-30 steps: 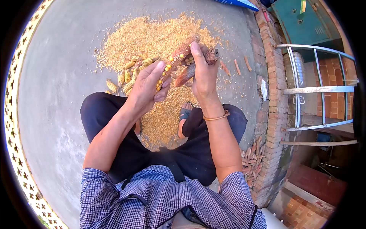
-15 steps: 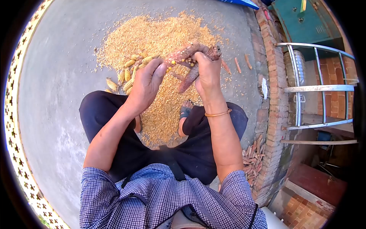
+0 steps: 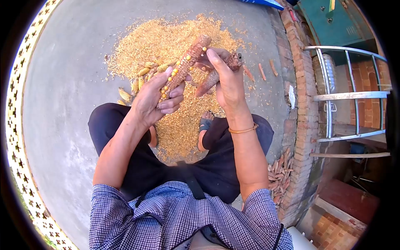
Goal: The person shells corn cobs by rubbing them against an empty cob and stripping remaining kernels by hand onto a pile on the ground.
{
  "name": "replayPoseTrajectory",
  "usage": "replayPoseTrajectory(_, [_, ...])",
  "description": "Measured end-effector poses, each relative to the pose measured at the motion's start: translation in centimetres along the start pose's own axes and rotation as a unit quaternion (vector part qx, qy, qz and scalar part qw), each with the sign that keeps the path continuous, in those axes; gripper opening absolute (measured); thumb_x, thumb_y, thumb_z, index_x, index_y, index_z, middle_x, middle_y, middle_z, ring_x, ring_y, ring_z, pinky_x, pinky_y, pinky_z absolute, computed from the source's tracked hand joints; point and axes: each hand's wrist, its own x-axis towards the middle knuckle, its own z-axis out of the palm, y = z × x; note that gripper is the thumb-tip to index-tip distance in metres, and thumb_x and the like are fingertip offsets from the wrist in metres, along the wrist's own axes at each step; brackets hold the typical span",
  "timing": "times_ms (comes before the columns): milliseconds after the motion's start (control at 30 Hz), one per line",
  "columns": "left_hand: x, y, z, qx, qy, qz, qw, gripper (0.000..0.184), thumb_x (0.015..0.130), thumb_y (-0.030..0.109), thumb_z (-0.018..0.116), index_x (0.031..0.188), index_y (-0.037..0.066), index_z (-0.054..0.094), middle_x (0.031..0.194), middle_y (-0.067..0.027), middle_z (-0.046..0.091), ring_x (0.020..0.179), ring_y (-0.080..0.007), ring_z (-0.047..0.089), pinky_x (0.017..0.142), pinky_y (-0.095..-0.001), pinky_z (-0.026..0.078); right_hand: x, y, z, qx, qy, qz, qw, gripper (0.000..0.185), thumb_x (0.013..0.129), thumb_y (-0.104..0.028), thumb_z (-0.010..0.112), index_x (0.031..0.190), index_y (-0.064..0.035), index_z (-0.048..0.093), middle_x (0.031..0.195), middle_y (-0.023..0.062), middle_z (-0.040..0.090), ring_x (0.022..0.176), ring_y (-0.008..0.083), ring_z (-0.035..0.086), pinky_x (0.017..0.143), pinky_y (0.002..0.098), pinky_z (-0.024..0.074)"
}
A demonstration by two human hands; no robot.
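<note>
A mostly stripped corn cob [image 3: 195, 51], with a few yellow kernels left along it, slants upward in my left hand [image 3: 156, 98]. My left fingers are closed round its lower end. My right hand [image 3: 229, 83] is closed on a darker, bare corn cob [image 3: 208, 82], which points down and to the left. The two cobs are close together, and I cannot tell whether they touch. Beneath them spreads a pile of loose kernels [image 3: 166, 46]. Several ears of corn [image 3: 141, 77] with kernels lie at the pile's left side, partly behind my left hand.
My feet, one in a sandal [image 3: 204, 123], flank the near kernels. Stripped cobs [image 3: 280, 177] are heaped by the low brick edging [image 3: 305, 104] at right, and a few thin pieces [image 3: 261, 71] lie farther up. A metal rail frame [image 3: 350, 96] stands beyond the bricks.
The cob in my left hand has swung to a steeper slant, away from the right-hand cob. My left fingers now show wrapped round it, with its row of kernels facing up.
</note>
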Motion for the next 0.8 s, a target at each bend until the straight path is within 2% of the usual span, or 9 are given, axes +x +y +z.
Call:
replayPoseTrajectory(67, [0.0,0.0,0.2,0.024,0.014,0.003,1.000,0.047,0.106,0.040,0.033,0.116,-0.003,0.051,0.068,0.0012,0.036,0.044,-0.0033,0.030,0.036,-0.0173,0.024,0.3,0.5,-0.2,-0.011,0.002,-0.025,1.000,0.021,0.091,-0.015,0.068,0.101,0.0035,0.066,0.095,0.0107,0.069,0.089,0.0196,0.068,0.074,0.0328,0.0595])
replayPoseTrajectory(267, [0.3,-1.0,0.6,0.169,0.082,0.078,0.979,0.044,0.104,0.042,0.039,0.115,0.001,0.053,0.070,0.0013,0.039,0.046,-0.0035,0.031,0.040,-0.0171,0.024,0.3,0.6,-0.2,0.009,0.024,-0.007,1.000,0.013,0.089,-0.004,0.064,0.097,0.0059,0.066,0.094,0.0129,0.069,0.082,0.0203,0.070,0.076,0.0338,0.0601])
replayPoseTrajectory(367, [0.5,-1.5,-0.3,0.227,0.025,0.087,0.970,0.042,0.104,0.042,0.041,0.114,0.002,0.053,0.070,0.0015,0.039,0.046,-0.0035,0.030,0.040,-0.0169,0.025,0.3,0.5,-0.4,-0.004,0.038,0.002,0.999,0.014,0.088,-0.001,0.061,0.098,0.0061,0.066,0.094,0.0118,0.069,0.082,0.0202,0.069,0.077,0.0336,0.0593])
replayPoseTrajectory(500, [0.5,-1.0,-0.1,0.146,0.065,0.084,0.984,0.038,0.104,0.041,0.041,0.105,0.005,0.052,0.069,0.0011,0.041,0.046,-0.0039,0.032,0.040,-0.0174,0.026,0.2,0.4,0.1,0.040,-0.016,0.060,0.997,0.015,0.088,-0.002,0.060,0.101,0.0034,0.066,0.096,0.0099,0.069,0.085,0.0185,0.068,0.077,0.0327,0.0578])
replayPoseTrajectory(567, [0.6,-0.9,-0.3,0.175,0.073,0.108,0.976,0.037,0.104,0.041,0.041,0.106,0.006,0.052,0.068,0.0009,0.042,0.046,-0.0040,0.033,0.040,-0.0175,0.026,-0.4,0.6,1.2,0.052,-0.046,0.062,0.996,0.019,0.089,-0.004,0.058,0.106,0.0005,0.064,0.100,0.0096,0.068,0.088,0.0184,0.067,0.076,0.0328,0.0567])
replayPoseTrajectory(633, [0.7,-1.2,-0.6,0.214,0.089,0.126,0.965,0.038,0.104,0.041,0.043,0.113,0.006,0.053,0.068,0.0006,0.044,0.046,-0.0040,0.035,0.040,-0.0180,0.027,-0.6,1.1,1.5,-0.013,-0.053,0.045,0.997,0.020,0.089,-0.005,0.059,0.107,0.0008,0.064,0.099,0.0091,0.068,0.090,0.0177,0.067,0.075,0.0317,0.0559])
replayPoseTrajectory(667, [0.8,-1.5,-0.7,0.260,0.103,0.141,0.950,0.038,0.104,0.041,0.043,0.113,0.006,0.052,0.069,0.0005,0.044,0.046,-0.0041,0.035,0.040,-0.0182,0.027,-0.7,1.3,1.4,-0.047,-0.056,0.037,0.997,0.020,0.089,-0.005,0.059,0.107,0.0010,0.064,0.099,0.0088,0.068,0.091,0.0174,0.066,0.075,0.0312,0.0555])
replayPoseTrajectory(733, [0.8,-1.8,-0.8,0.351,0.132,0.171,0.911,0.039,0.103,0.042,0.043,0.114,0.005,0.052,0.069,0.0004,0.045,0.046,-0.0043,0.035,0.040,-0.0187,0.027,-0.7,1.5,1.3,-0.023,-0.051,0.042,0.998,0.020,0.088,-0.004,0.059,0.106,0.0013,0.064,0.098,0.0088,0.068,0.090,0.0170,0.066,0.075,0.0312,0.0553])
replayPoseTrajectory(800, [0.6,-1.4,-0.6,0.302,0.110,0.145,0.936,0.040,0.103,0.042,0.044,0.116,0.004,0.052,0.069,0.0003,0.045,0.046,-0.0044,0.035,0.040,-0.0190,0.028,-0.6,1.3,1.3,-0.008,-0.056,0.040,0.998,0.020,0.088,-0.002,0.058,0.106,0.0014,0.064,0.097,0.0087,0.068,0.089,0.0167,0.066,0.075,0.0311,0.0550])
